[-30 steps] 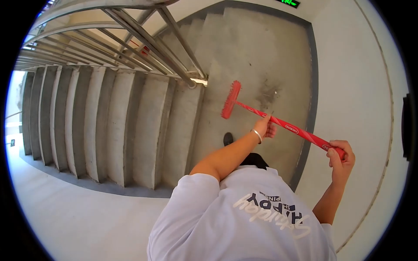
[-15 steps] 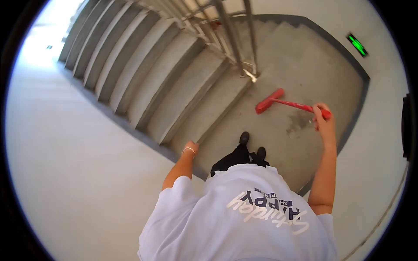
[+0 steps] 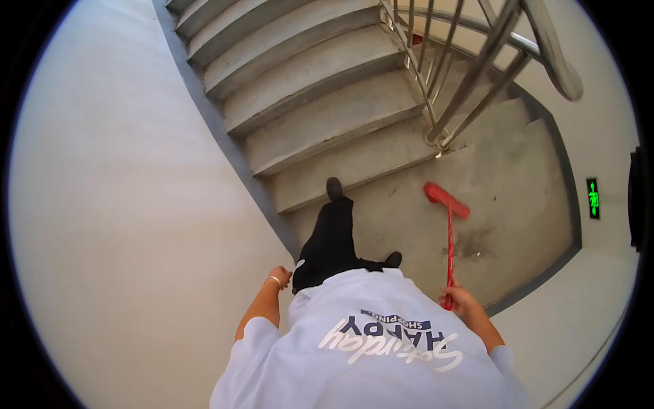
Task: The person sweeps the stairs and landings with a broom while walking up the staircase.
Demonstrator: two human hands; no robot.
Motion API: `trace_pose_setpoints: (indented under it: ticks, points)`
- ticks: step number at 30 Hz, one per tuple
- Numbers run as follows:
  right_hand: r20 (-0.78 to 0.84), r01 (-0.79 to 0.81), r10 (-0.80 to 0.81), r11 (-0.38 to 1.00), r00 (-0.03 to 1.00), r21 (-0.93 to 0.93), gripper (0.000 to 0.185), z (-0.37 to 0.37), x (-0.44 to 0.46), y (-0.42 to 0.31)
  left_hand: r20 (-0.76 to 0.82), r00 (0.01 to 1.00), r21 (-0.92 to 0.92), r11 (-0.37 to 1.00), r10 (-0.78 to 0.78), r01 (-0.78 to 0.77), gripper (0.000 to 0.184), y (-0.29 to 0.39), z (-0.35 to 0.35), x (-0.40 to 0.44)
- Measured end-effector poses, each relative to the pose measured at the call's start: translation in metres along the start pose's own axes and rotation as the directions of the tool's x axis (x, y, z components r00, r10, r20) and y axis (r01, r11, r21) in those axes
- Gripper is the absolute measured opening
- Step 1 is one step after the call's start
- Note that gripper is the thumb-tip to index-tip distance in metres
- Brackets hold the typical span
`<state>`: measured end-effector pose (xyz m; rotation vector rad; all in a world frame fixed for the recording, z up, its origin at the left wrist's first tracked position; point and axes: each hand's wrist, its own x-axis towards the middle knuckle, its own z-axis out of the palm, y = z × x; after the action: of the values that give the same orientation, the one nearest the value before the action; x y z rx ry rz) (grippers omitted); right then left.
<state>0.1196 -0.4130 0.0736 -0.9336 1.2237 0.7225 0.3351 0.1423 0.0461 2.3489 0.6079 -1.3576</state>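
My right hand (image 3: pixel 460 298) is closed around the red striped handle of a broom (image 3: pixel 450 238). The red bristled broom head (image 3: pixel 447 199) points away from me, over the landing near the foot of the railing. At my left side hangs my left hand (image 3: pixel 281 275), with a white band on its wrist. Its fingers look curled, and they are too small to show whether anything is in them. One black shoe (image 3: pixel 334 189) is at the lowest step of the stairs, the other (image 3: pixel 393 260) on the landing.
Concrete stairs (image 3: pixel 334 102) rise ahead and to the left. A metal railing (image 3: pixel 477 71) borders them on the right. The grey landing (image 3: pixel 531 198) has a dark stain. White walls (image 3: pixel 102 204) stand on both sides, with a green exit sign (image 3: pixel 593 198) at the right.
My left hand has left the broom handle and dropped to my side. My right hand has lowered with the broom. The view has turned toward the stairs, and one foot has moved up to them.
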Motion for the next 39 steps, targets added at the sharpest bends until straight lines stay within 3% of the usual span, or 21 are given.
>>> trace_pose_setpoints:
  ticks: [1, 3, 5, 6, 8, 10, 13, 16, 18, 20, 21, 23, 24, 25, 27, 29, 31, 34, 36, 38, 39]
  points:
    - [-0.109, -0.029, 0.028, 0.999, 0.994, -0.013, 0.061, 0.0, 0.029, 0.001, -0.01, 0.999, -0.05, 0.998, -0.036, 0.035, 0.028, 0.008, -0.006, 0.009]
    - [-0.252, -0.125, 0.119, 0.992, 0.96, -0.006, 0.034, -0.024, 0.091, 0.0, 0.014, 0.999, -0.049, 0.998, -0.031, 0.031, 0.028, 0.017, -0.022, 0.032]
    - [-0.406, -0.124, 0.028, 0.969, 0.914, -0.214, 0.021, -0.021, 0.12, -0.012, 0.033, 0.999, -0.038, 0.999, 0.005, -0.004, 0.027, 0.015, -0.055, 0.073]
    - [-0.465, -0.111, -0.064, 0.934, 0.883, -0.339, 0.027, 0.0, 0.103, -0.04, 0.031, 0.999, -0.036, 0.999, 0.032, -0.031, 0.026, 0.021, -0.083, 0.099]
    - [-0.457, -0.151, -0.131, 0.835, 0.88, -0.529, 0.027, 0.007, 0.085, -0.07, -0.1, 0.994, -0.198, 0.979, 0.035, -0.054, 0.026, 0.012, -0.123, 0.134]
    - [-0.499, -0.279, -0.032, 0.797, 0.866, -0.535, 0.024, 0.119, -0.036, -0.184, -0.11, 0.994, -0.285, 0.958, 0.007, -0.038, 0.024, 0.036, -0.189, 0.151]
    - [-0.504, -0.229, -0.03, 0.866, 0.863, -0.444, 0.024, 0.173, -0.102, -0.247, -0.153, 0.988, -0.338, 0.937, 0.034, -0.085, 0.022, 0.081, -0.293, 0.174]
    - [-0.527, -0.288, -0.126, 0.72, 0.84, -0.631, 0.035, 0.136, -0.074, -0.206, -0.328, 0.927, -0.332, 0.897, 0.18, -0.292, 0.019, 0.1, -0.386, 0.209]
    - [-0.521, -0.267, -0.183, 0.693, 0.833, -0.67, 0.037, 0.149, -0.104, -0.206, -0.433, 0.875, -0.445, 0.793, 0.217, -0.417, 0.018, 0.129, -0.442, 0.194]
    - [-0.487, 0.029, -0.344, 0.838, 0.803, -0.544, 0.035, 0.177, -0.136, -0.203, -0.465, 0.857, -0.495, 0.737, 0.223, -0.46, 0.018, 0.145, -0.486, 0.171]
    - [-0.45, 0.04, -0.358, 0.817, 0.818, -0.576, 0.032, 0.215, -0.167, -0.237, -0.502, 0.842, -0.546, 0.683, 0.197, -0.485, 0.018, 0.157, -0.503, 0.166]
    - [-0.417, 0.216, -0.425, 0.861, 0.803, -0.461, 0.022, 0.286, -0.206, -0.298, -0.476, 0.858, -0.604, 0.638, 0.193, -0.479, 0.019, 0.161, -0.515, 0.173]
    - [-0.332, 0.349, -0.53, 0.81, 0.781, -0.472, 0.02, 0.276, -0.169, -0.294, -0.446, 0.879, -0.671, 0.587, 0.168, -0.453, 0.019, 0.158, -0.515, 0.179]
    - [-0.287, 0.424, -0.673, 0.684, 0.682, -0.594, 0.022, 0.277, -0.143, -0.307, -0.347, 0.928, -0.731, 0.58, 0.135, -0.358, 0.02, 0.16, -0.513, 0.189]
    - [-0.254, 0.395, -0.722, 0.598, 0.644, -0.698, 0.026, 0.336, -0.146, -0.386, -0.173, 0.98, -0.757, 0.623, 0.102, -0.199, 0.022, 0.184, -0.51, 0.192]
    - [-0.169, 0.483, -0.87, 0.407, 0.463, -0.775, 0.027, 0.376, -0.126, -0.448, -0.073, 0.988, -0.733, 0.665, 0.134, -0.144, 0.023, 0.223, -0.512, 0.188]
    - [-0.126, 0.489, -0.911, 0.322, 0.392, -0.81, 0.031, 0.412, -0.118, -0.503, -0.054, 0.983, -0.738, 0.657, 0.173, -0.156, 0.024, 0.254, -0.521, 0.197]
    - [-0.088, 0.438, -0.952, 0.216, 0.294, -0.873, 0.032, 0.437, -0.087, -0.565, -0.183, 0.94, -0.715, 0.617, 0.287, -0.328, 0.021, 0.289, -0.542, 0.214]
    - [-0.097, 0.342, -0.949, 0.202, 0.3, -0.918, 0.031, 0.448, -0.079, -0.605, -0.327, 0.882, -0.59, 0.656, 0.34, -0.471, 0.019, 0.291, -0.549, 0.218]
    - [-0.089, 0.197, -0.953, 0.151, 0.29, -0.969, 0.028, 0.461, -0.083, -0.649, -0.415, 0.865, -0.446, 0.767, 0.281, -0.462, 0.019, 0.27, -0.538, 0.228]
    - [-0.102, 0.178, -0.932, 0.173, 0.347, -0.969, 0.028, 0.471, -0.086, -0.666, -0.295, 0.926, -0.45, 0.82, 0.236, -0.352, 0.017, 0.265, -0.546, 0.199]
